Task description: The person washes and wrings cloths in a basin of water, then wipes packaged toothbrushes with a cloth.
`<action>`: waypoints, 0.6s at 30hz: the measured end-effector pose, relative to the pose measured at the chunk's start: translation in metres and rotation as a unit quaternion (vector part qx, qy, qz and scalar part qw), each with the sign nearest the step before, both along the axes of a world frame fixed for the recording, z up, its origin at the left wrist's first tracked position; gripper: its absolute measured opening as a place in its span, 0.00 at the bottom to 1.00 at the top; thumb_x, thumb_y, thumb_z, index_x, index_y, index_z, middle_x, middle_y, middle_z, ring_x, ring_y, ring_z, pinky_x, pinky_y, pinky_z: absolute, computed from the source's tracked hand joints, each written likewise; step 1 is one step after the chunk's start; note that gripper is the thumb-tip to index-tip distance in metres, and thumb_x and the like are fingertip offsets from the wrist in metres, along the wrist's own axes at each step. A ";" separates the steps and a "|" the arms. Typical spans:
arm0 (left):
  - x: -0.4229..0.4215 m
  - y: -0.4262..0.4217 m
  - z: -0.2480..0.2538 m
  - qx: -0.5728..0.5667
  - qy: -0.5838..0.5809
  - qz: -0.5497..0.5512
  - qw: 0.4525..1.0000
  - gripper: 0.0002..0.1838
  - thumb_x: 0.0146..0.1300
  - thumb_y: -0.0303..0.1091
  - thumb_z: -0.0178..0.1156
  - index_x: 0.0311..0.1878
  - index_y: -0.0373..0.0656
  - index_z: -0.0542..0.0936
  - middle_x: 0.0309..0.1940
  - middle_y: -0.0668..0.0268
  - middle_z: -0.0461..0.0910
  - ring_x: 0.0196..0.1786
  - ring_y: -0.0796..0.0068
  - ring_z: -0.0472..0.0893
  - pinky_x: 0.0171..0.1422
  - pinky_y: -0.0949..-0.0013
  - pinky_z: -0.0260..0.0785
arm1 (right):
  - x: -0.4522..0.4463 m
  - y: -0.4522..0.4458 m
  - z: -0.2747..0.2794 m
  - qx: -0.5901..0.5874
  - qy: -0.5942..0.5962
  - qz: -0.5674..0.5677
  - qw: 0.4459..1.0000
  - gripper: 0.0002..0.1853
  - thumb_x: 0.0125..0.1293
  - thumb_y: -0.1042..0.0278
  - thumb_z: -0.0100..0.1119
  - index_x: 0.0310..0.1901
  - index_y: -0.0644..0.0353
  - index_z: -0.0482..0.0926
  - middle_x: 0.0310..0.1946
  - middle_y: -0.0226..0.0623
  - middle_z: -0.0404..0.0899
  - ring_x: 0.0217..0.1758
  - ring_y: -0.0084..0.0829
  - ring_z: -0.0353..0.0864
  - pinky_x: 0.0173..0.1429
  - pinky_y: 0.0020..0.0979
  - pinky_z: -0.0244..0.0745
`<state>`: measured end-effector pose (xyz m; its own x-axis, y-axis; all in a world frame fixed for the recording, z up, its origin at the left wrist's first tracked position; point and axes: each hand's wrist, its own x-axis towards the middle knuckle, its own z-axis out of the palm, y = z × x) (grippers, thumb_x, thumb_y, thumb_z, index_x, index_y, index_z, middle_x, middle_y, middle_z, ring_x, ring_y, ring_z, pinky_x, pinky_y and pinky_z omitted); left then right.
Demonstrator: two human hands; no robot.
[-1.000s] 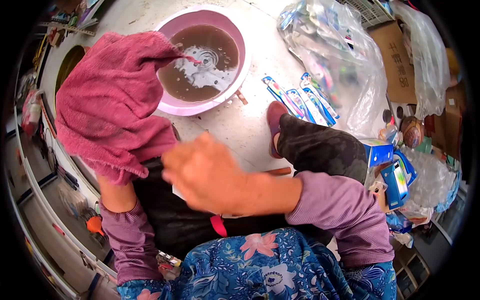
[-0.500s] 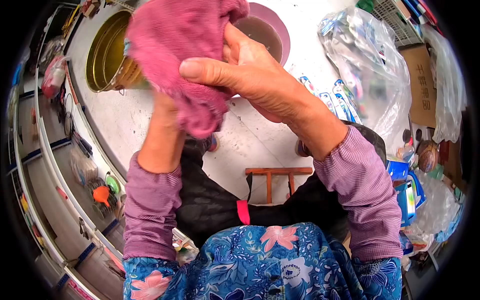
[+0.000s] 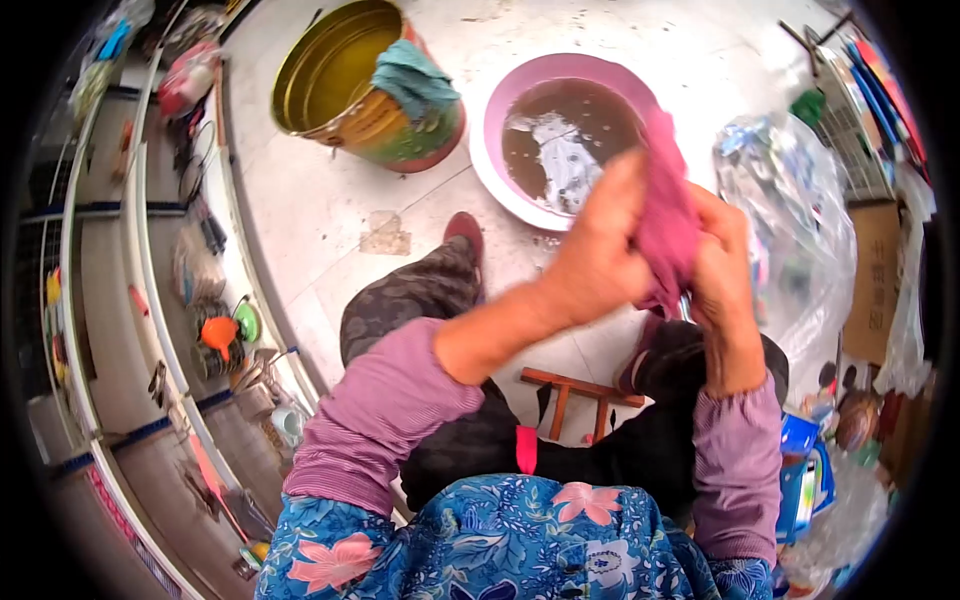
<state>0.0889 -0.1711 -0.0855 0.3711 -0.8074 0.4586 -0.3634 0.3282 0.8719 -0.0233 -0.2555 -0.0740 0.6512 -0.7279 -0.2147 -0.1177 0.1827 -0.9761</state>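
The left hand (image 3: 600,250) and the right hand (image 3: 722,265) are both closed around a pink cloth (image 3: 668,215), which is bunched into a narrow upright roll between them. The left hand is blurred, so the exact set of its fingers cannot be told. The cloth is held up in front of the person's knees, and in this view its upper end crosses the right rim of a pink basin (image 3: 518,88). The basin sits on the pale floor (image 3: 330,200) and holds murky brown water (image 3: 612,108) with a bright reflection on it. To the left of the basin, well apart from the cloth, stands a metal bucket (image 3: 385,140), with a teal rag (image 3: 415,78) draped over its rim. Below the hands, between the person's legs, part of a wooden stool (image 3: 580,388) shows. To the right of the right hand lies a large clear plastic bag (image 3: 805,230), its contents hard to make out, with a cardboard box (image 3: 872,280) and a white crate (image 3: 850,135) beyond it. Along the far left run shelves (image 3: 150,390) carrying small goods, an orange funnel (image 3: 218,336) among them.
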 end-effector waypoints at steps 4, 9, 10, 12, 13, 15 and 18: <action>-0.020 0.013 -0.017 0.072 0.051 -0.048 0.995 0.31 0.54 0.22 0.55 0.64 0.33 0.64 0.63 0.51 0.65 0.67 0.57 0.63 0.71 0.62 0.53 | -0.016 -0.017 -0.004 0.045 -0.018 -0.081 0.996 0.12 0.64 0.77 0.51 0.46 0.68 0.80 0.31 0.31 0.81 0.31 0.17 0.77 0.35 0.19 0.73; -0.003 -0.001 0.020 0.117 0.300 -0.173 0.931 0.26 0.62 0.31 0.51 0.64 0.36 0.65 0.63 0.54 0.66 0.66 0.59 0.66 0.71 0.60 0.55 | -0.025 -0.015 0.000 -0.046 -0.083 -0.046 0.994 0.14 0.62 0.74 0.54 0.48 0.66 0.79 0.39 0.32 0.81 0.37 0.20 0.79 0.44 0.22 0.75; -0.001 -0.003 0.027 0.113 0.384 -0.212 0.891 0.25 0.63 0.33 0.51 0.64 0.37 0.65 0.63 0.54 0.67 0.65 0.59 0.66 0.71 0.60 0.56 | -0.013 -0.009 -0.087 -0.333 -0.109 -0.066 0.934 0.07 0.63 0.71 0.53 0.38 0.63 0.80 0.27 0.28 0.78 0.32 0.28 0.77 0.41 0.32 0.73; 0.013 0.002 0.024 0.086 0.508 -0.244 0.822 0.24 0.66 0.37 0.49 0.63 0.38 0.65 0.62 0.55 0.67 0.65 0.60 0.67 0.71 0.59 0.56 | 0.004 0.008 -0.015 -0.226 -0.145 -0.100 0.958 0.07 0.55 0.75 0.58 0.36 0.60 0.80 0.38 0.36 0.79 0.46 0.33 0.75 0.51 0.36 0.68; 0.023 0.007 0.010 0.055 0.538 -0.207 0.815 0.25 0.67 0.42 0.47 0.63 0.39 0.66 0.62 0.57 0.68 0.65 0.62 0.67 0.72 0.59 0.54 | 0.018 0.017 -0.020 -0.298 -0.155 -0.165 0.927 0.08 0.49 0.76 0.59 0.33 0.60 0.79 0.33 0.39 0.76 0.40 0.38 0.74 0.49 0.37 0.67; 0.042 0.016 -0.006 0.045 0.569 -0.145 0.808 0.26 0.68 0.46 0.45 0.63 0.39 0.66 0.62 0.59 0.69 0.65 0.63 0.66 0.74 0.59 0.51 | 0.027 0.024 -0.016 -0.341 -0.188 -0.205 0.898 0.07 0.41 0.74 0.58 0.25 0.63 0.74 0.29 0.42 0.69 0.38 0.43 0.69 0.45 0.39 0.66; 0.056 0.018 -0.006 0.016 0.605 -0.287 0.742 0.27 0.68 0.44 0.46 0.65 0.37 0.63 0.64 0.56 0.66 0.67 0.61 0.64 0.75 0.58 0.50 | 0.035 0.037 -0.012 -0.369 -0.192 -0.197 0.888 0.09 0.38 0.70 0.58 0.18 0.66 0.69 0.28 0.45 0.66 0.38 0.45 0.68 0.43 0.42 0.66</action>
